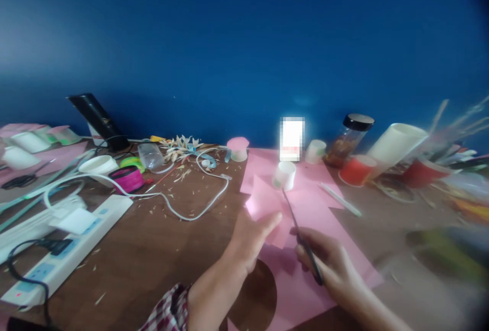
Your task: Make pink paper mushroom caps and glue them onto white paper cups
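Note:
My left hand point(248, 239) is closed on a piece of pink paper point(269, 209), with the thumb on top of it. In my right hand point(330, 257) is a slim tool with a dark handle point(314, 265). Its thin tip reaches forward to the base of a small white paper cup point(286, 174); blur hides what kind of tool it is and whether it touches the cup. Under both hands lies a large pink sheet point(309, 259), with a round cut-out beside my left wrist.
A power strip point(114, 214) with plugs and a white cable point(191, 218) lie at left. Dried flowers point(183, 147) and a pink-topped cup point(239, 150) stand near the blue wall. On the right are a black-lidded jar point(349, 135), a red cup point(358, 170) and a pale tube point(397, 147).

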`<control>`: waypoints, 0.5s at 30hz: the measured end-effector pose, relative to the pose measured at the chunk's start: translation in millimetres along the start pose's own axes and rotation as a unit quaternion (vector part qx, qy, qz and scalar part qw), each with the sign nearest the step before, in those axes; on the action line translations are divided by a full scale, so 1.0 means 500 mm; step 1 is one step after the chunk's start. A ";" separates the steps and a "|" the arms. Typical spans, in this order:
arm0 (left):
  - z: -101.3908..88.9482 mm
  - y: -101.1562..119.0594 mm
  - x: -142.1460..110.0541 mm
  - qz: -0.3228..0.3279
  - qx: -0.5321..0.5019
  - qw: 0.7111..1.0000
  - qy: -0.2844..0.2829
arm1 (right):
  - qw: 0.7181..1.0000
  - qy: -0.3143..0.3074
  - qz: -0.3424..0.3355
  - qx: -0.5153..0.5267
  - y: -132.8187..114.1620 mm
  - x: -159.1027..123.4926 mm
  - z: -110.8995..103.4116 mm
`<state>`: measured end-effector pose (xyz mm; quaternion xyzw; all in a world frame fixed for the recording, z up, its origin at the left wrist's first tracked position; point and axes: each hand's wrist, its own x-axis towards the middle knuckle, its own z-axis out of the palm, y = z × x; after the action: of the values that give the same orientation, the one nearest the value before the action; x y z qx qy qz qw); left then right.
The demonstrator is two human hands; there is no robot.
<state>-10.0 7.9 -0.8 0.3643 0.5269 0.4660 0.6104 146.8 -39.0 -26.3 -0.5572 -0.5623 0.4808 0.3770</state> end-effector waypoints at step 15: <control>-0.006 0.007 0.000 0.008 -0.029 0.999 -0.031 | 1.000 0.008 0.001 -0.022 -0.006 -0.003 -0.006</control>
<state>-13.4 8.8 1.8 0.3646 0.4909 0.4747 0.6331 148.8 -39.8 -22.5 -0.5699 -0.5689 0.4646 0.3684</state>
